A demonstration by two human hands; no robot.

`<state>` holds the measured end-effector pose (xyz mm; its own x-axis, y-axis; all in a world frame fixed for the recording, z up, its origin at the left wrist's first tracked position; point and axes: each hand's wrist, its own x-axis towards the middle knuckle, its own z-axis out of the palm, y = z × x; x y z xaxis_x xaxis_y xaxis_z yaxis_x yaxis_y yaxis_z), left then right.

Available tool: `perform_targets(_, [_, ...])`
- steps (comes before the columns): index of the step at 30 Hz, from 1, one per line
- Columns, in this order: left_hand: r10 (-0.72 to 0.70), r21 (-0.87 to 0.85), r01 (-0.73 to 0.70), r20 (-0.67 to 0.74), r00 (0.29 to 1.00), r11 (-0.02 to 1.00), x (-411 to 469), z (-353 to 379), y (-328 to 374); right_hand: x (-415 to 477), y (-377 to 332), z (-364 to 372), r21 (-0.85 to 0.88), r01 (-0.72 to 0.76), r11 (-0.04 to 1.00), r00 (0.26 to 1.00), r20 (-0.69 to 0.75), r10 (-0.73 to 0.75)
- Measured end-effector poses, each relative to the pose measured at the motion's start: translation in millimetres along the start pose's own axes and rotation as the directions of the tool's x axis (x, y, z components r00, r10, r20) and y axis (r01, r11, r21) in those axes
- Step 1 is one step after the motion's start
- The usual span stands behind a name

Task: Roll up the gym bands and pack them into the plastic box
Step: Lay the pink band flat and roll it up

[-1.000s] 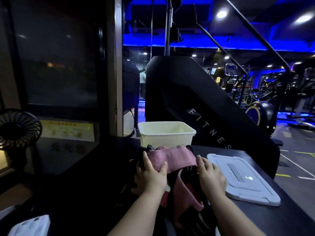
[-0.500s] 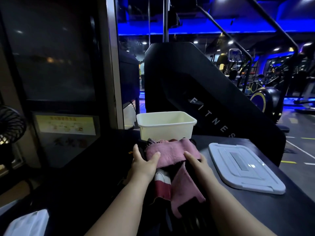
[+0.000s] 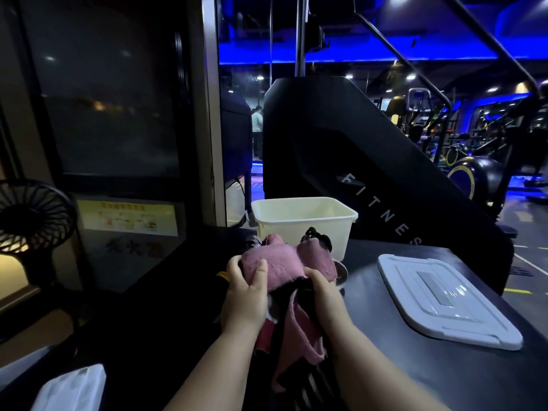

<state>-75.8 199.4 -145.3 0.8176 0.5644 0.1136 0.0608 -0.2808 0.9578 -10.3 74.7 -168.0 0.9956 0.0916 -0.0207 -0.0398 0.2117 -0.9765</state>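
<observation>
Left hand point(image 3: 246, 295) and right hand point(image 3: 324, 296) raised the band point(image 3: 284, 266) (toward box point(image 3: 284, 225)).

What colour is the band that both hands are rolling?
Pink band, seen in the head view, the only one.

Dim scene, blue ceiling glow behind; wide-angle bending at edges; soft, grainy shadows

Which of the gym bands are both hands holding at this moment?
The pink band, rolled at its top; the left hand and right hand grip it. The black bands lie beneath.
</observation>
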Motion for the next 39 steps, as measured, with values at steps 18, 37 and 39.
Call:
perform_targets(18, [-0.029,0.151,0.048,-0.122,0.992,0.987,23,-1,-23,14,26,12,-0.039,0.023,0.999,0.994,-0.108,-0.027])
perform_targets(37, [0.318,0.480,-0.127,-0.341,0.884,0.868,9,-4,-23,-6,-20,16,-0.759,0.445,0.476,0.876,0.257,-0.409])
perform_targets(39, [0.376,0.474,-0.167,-0.390,0.841,0.865,9,-5,-29,-8,-18,17,-0.798,0.412,0.440,0.902,0.289,-0.321])
